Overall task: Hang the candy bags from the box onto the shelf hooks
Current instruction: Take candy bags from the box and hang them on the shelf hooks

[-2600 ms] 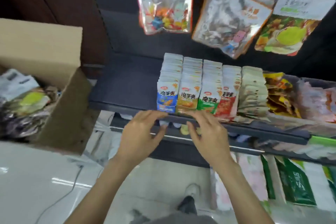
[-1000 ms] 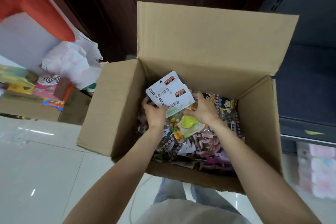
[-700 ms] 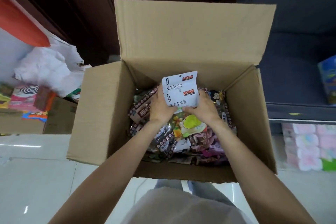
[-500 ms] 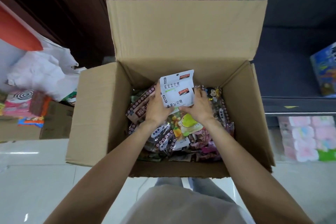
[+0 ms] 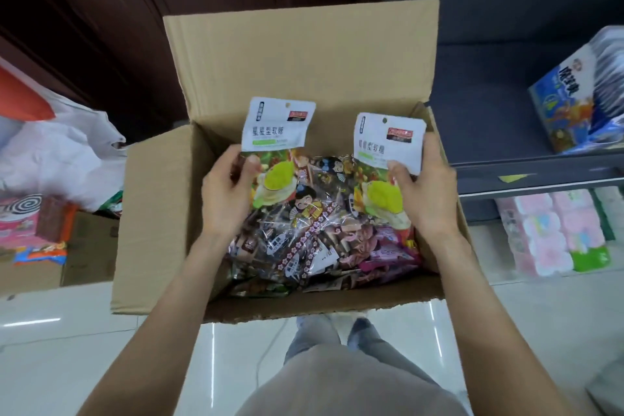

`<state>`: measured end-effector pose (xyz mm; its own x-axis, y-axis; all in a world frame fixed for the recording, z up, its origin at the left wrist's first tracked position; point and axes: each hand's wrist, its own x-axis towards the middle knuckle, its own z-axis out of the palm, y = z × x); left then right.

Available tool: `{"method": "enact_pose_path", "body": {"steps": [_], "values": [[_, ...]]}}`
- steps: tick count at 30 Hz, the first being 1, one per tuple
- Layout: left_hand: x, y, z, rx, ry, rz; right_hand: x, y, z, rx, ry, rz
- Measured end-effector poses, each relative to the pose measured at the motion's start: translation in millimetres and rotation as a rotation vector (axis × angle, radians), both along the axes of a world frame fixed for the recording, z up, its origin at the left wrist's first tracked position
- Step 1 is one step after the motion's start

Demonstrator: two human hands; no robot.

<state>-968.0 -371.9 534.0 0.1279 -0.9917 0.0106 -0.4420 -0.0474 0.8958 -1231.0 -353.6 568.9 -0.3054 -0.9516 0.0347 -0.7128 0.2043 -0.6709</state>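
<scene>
An open cardboard box (image 5: 162, 213) stands on the floor in front of me, filled with several candy bags (image 5: 314, 233). My left hand (image 5: 226, 196) grips one candy bag (image 5: 277, 127) with a white header and a hang hole, held upright over the box. My right hand (image 5: 425, 192) grips a second, matching candy bag (image 5: 388, 142) on the right side of the box. The two bags are apart. No shelf hooks are in view.
A dark shelf (image 5: 540, 176) runs along the right, with a blue packet stack (image 5: 580, 94) on it and pink tissue packs (image 5: 553, 233) below. White plastic bags (image 5: 57, 152) and another carton with goods (image 5: 81, 246) lie at the left. The floor is glossy white tile.
Earlier my hands were at the shelf's snack packs; then I turned to the box and held two stacked bags together. Now the bags are separated, one in each hand.
</scene>
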Motion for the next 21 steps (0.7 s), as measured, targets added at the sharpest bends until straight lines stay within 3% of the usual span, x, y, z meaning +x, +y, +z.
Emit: {"method": "enact_pose_path", "body": {"steps": [5, 9, 11, 15, 21], "values": [[-21, 27, 84, -0.134, 0.092, 0.140, -43, 42, 58, -0.301, -0.584, 0.033], [-66, 42, 102, -0.053, 0.452, 0.109, -84, 78, 80, -0.461, -0.825, -0.093], [-96, 46, 98, 0.039, 0.607, 0.071, -108, 95, 80, -0.524, -0.865, -0.199], [-179, 69, 105, 0.070, 0.578, -0.087, -167, 134, 77, -0.633, -0.852, -0.357], [-322, 125, 102, 0.019, 0.586, -0.218, -284, 213, 74, -0.638, -0.822, -0.458]]}}
